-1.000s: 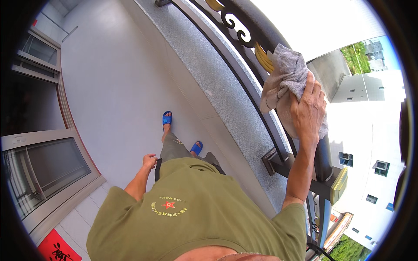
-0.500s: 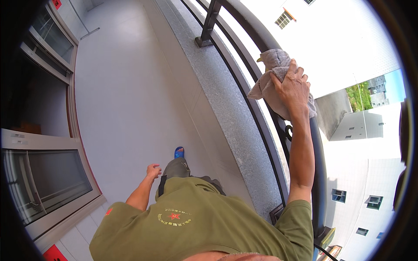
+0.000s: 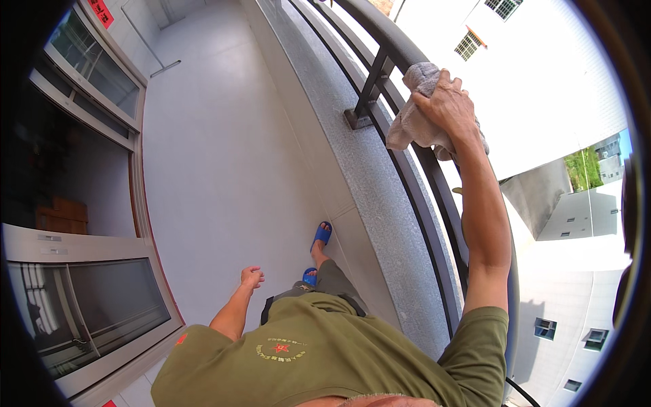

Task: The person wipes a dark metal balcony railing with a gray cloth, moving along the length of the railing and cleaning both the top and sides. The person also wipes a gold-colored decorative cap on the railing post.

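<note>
My right hand (image 3: 449,107) presses a crumpled grey cloth (image 3: 413,126) over the dark top rail of the balcony railing (image 3: 390,30). The fingers are wrapped round the cloth, and a loose fold of it hangs on the inner side of the rail. Part of the cloth is hidden beneath my hand and forearm. Low at my side, over the floor, my left hand (image 3: 252,277) hangs with its fingers loosely bent and nothing in it.
A dark railing post (image 3: 371,91) stands on the speckled grey ledge (image 3: 339,152). Pale floor (image 3: 210,136) runs along the balcony beside sliding windows (image 3: 88,305) on the left. My feet wear blue slippers (image 3: 321,235). Beyond the rail are white buildings and a drop.
I have stepped forward along the railing, and the post is now close to the cloth. My right hand has slid forward with the cloth. Both slippers now show.
</note>
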A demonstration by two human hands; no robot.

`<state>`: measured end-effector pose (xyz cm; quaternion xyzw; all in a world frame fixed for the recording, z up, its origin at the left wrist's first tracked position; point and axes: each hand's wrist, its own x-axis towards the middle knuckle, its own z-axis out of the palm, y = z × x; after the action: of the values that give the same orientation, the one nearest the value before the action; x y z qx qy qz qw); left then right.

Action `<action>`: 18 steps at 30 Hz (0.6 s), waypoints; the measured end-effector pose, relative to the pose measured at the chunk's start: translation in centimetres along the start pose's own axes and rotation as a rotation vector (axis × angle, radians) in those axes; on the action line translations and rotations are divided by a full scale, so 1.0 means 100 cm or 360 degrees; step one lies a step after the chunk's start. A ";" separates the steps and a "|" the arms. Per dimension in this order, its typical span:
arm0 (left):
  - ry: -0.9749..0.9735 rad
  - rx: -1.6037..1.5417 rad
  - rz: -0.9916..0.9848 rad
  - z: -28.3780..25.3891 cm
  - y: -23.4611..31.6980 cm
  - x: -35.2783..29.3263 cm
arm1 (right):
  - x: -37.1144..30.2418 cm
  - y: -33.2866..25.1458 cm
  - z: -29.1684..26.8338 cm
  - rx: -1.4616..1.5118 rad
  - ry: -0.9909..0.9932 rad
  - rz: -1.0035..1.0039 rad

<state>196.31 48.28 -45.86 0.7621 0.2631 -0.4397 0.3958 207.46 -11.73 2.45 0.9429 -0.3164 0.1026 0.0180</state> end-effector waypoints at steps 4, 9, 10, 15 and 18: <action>-0.0138 0.0093 0.0050 0.031 0.041 0.011 | 0.078 -0.035 0.004 0.0069 -0.0111 0.0017; -0.0213 0.0114 0.0082 0.034 0.081 0.038 | 0.176 -0.080 0.034 0.0200 -0.0204 0.0024; -0.0199 0.0162 0.0075 0.025 0.099 0.044 | 0.196 -0.086 0.037 0.0212 -0.0170 -0.0005; -0.0024 -0.0015 0.0113 -0.019 0.189 0.049 | 0.268 -0.143 0.048 0.0358 -0.0216 -0.0028; 0.0071 -0.0193 0.0289 -0.043 0.248 0.059 | 0.308 -0.153 0.057 0.0402 -0.0237 0.0050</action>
<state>219.65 38.60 -40.53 0.7669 0.2278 -0.3683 0.4735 241.61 -18.35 3.68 0.9375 -0.3163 0.0717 -0.1259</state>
